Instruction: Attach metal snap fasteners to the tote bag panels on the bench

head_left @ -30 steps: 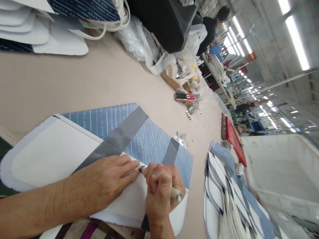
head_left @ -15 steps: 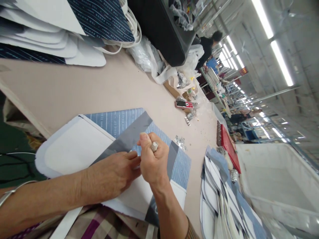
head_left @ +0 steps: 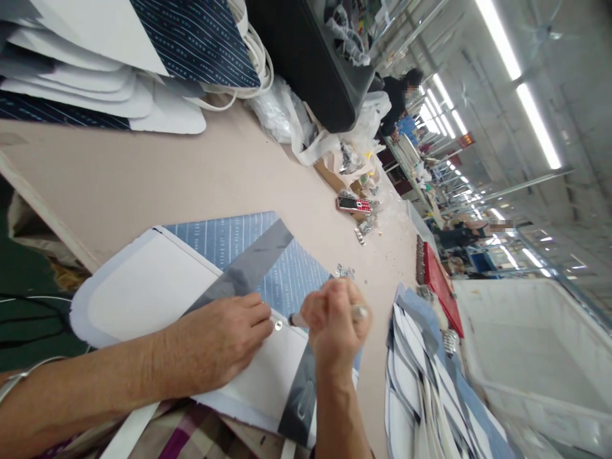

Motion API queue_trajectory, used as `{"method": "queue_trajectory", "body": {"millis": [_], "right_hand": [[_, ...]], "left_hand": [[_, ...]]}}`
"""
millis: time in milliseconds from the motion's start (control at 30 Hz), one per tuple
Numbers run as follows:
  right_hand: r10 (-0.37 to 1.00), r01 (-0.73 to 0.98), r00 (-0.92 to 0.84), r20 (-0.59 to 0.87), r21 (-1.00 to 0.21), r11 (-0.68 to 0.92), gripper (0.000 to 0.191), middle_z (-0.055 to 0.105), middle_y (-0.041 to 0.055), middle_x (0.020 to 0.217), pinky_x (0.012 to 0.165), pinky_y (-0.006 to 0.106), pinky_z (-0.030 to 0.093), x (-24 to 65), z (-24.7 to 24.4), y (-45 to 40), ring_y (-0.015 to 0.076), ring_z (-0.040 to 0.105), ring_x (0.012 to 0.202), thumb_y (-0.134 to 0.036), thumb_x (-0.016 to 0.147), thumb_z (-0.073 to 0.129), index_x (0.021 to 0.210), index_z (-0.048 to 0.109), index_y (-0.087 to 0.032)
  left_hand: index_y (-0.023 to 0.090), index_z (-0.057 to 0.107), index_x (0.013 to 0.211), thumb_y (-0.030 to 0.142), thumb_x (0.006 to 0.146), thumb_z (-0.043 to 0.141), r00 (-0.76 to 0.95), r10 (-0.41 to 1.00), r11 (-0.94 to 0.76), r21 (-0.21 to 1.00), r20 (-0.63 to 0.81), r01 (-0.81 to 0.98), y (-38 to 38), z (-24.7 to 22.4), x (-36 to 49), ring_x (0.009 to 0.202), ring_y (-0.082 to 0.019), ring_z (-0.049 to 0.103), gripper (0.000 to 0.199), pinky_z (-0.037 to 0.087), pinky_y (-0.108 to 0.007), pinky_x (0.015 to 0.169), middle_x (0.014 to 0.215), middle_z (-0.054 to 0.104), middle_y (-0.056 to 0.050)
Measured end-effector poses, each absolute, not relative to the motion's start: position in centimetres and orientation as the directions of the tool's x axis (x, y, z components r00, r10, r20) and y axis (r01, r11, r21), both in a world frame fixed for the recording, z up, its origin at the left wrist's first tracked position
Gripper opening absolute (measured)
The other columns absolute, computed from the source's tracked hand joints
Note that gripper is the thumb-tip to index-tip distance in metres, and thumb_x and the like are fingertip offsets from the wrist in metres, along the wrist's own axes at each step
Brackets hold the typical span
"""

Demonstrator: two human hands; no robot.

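A blue-and-white fabric panel (head_left: 296, 271) with grey bands lies on the table in front of me. My left hand (head_left: 224, 335) rests on it, fingers bent and pressed together on the white part. Just beyond those fingertips a small round metal snap (head_left: 278, 325) sits at the edge of the white part. To its right, my right hand (head_left: 337, 315) is closed in a fist, slightly blurred, around a short pale-handled tool (head_left: 300, 320). The tool's dark tip points left toward the snap, apart from it.
Loose metal pieces (head_left: 344, 271) and a red phone (head_left: 354, 204) lie farther along the table. Light blue panels (head_left: 421, 376) are stacked at right, by a white bin (head_left: 511, 306) and red notebook (head_left: 442, 287). Dark blue panels (head_left: 191, 44) are piled upper left. People work beyond.
My right fist has moved right, away from my left hand, uncovering the tool and the metal snap. My left hand has stayed nearly in place on the panel.
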State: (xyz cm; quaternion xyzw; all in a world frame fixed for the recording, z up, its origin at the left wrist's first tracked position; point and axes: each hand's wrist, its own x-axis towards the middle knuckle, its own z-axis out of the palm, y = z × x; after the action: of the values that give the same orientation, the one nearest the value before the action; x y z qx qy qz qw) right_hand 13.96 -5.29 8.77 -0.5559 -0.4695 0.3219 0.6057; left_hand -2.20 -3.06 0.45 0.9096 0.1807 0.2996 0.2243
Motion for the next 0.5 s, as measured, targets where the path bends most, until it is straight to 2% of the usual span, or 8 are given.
{"method": "queue_trajectory", "body": {"millis": [100,200,267,300,367,400,467,500], "right_hand": [[0.863,0.001,0.424,0.275,-0.953,0.303,0.045,0.027,-0.0138,0.047,0.038,0.019,0.028,13.8,8.2,-5.6,0.006,0.022,0.035,-0.046,0.102,0.06,0.066,0.041,-0.025],[0.879,-0.023,0.448,0.163,-0.981,0.193,0.048,0.03,-0.0139,0.047,0.037,0.019,0.026,14.1,7.1,-6.2,0.0061,0.025,0.036,-0.053,0.099,0.063,0.067,0.04,-0.025],[0.918,0.077,0.397,0.017,-0.997,-0.015,0.046,0.036,-0.0119,0.047,0.039,0.019,0.027,15.1,7.2,-7.7,0.0071,0.029,0.038,-0.054,0.099,0.063,0.067,0.048,-0.024],[0.93,0.182,0.362,-0.058,-0.974,-0.132,0.042,0.041,-0.0103,0.048,0.04,0.019,0.028,15.8,7.5,-8.9,0.0078,0.033,0.04,-0.051,0.098,0.065,0.069,0.055,-0.022],[0.933,0.434,0.309,-0.182,-0.846,-0.309,0.023,0.054,-0.0069,0.054,0.043,0.02,0.032,17.1,8.5,-12.2,0.0098,0.045,0.044,-0.043,0.09,0.075,0.084,0.072,-0.021],[0.928,0.53,0.311,-0.204,-0.773,-0.348,0.021,0.059,-0.0061,0.056,0.045,0.02,0.034,17.6,8.8,-14.2,0.0115,0.05,0.046,-0.039,0.084,0.082,0.097,0.078,-0.023],[0.918,0.604,0.349,-0.191,-0.702,-0.376,0.04,0.061,-0.0059,0.052,0.045,0.022,0.038,17.8,8.9,-18.0,0.0158,0.057,0.046,-0.037,0.071,0.092,0.109,0.081,-0.029],[0.908,0.61,0.372,-0.191,-0.687,-0.395,0.041,0.062,-0.005,0.051,0.046,0.024,0.042,17.7,8.7,-19.6,0.0182,0.061,0.047,-0.036,0.072,0.092,0.111,0.081,-0.031]], "left_hand": [[0.02,0.061,0.088,0.007,0.092,0.063,0.747,0.495,-0.803,0.562,0.444,0.197,-3.0,0.6,-2.3,0.084,-0.022,0.055,0.014,0.045,-0.037,0.076,0.089,0.063,-0.002],[0.02,0.062,0.087,0.006,0.094,0.06,0.735,0.514,-0.79,0.578,0.443,0.204,-2.9,0.6,-2.3,0.084,-0.021,0.055,0.016,0.044,-0.036,0.075,0.089,0.063,-0.002],[0.02,0.063,0.088,0.006,0.095,0.057,0.743,0.515,-0.786,0.583,0.428,0.208,-2.8,0.7,-2.2,0.087,-0.021,0.056,0.018,0.045,-0.035,0.078,0.091,0.064,-0.003],[0.02,0.063,0.088,0.005,0.096,0.055,0.741,0.516,-0.785,0.583,0.429,0.209,-2.8,0.7,-2.2,0.087,-0.021,0.056,0.019,0.045,-0.035,0.078,0.091,0.064,-0.003],[0.021,0.063,0.087,0.005,0.096,0.052,0.735,0.52,-0.786,0.581,0.435,0.212,-2.6,0.7,-2.3,0.086,-0.021,0.057,0.022,0.046,-0.034,0.077,0.09,0.064,-0.003],[0.021,0.063,0.088,0.005,0.096,0.05,0.729,0.52,-0.79,0.574,0.446,0.213,-2.5,0.5,-2.3,0.085,-0.02,0.058,0.023,0.046,-0.034,0.077,0.09,0.065,-0.002],[0.023,0.065,0.091,0.007,0.098,0.048,0.702,0.525,-0.802,0.555,0.481,0.22,-2.4,0.0,-2.5,0.086,-0.018,0.062,0.024,0.049,-0.032,0.078,0.091,0.067,0.0],[0.024,0.066,0.093,0.008,0.1,0.047,0.696,0.512,-0.821,0.525,0.504,0.224,-2.3,-0.3,-2.5,0.087,-0.017,0.064,0.026,0.05,-0.03,0.08,0.092,0.069,0.002]]}}
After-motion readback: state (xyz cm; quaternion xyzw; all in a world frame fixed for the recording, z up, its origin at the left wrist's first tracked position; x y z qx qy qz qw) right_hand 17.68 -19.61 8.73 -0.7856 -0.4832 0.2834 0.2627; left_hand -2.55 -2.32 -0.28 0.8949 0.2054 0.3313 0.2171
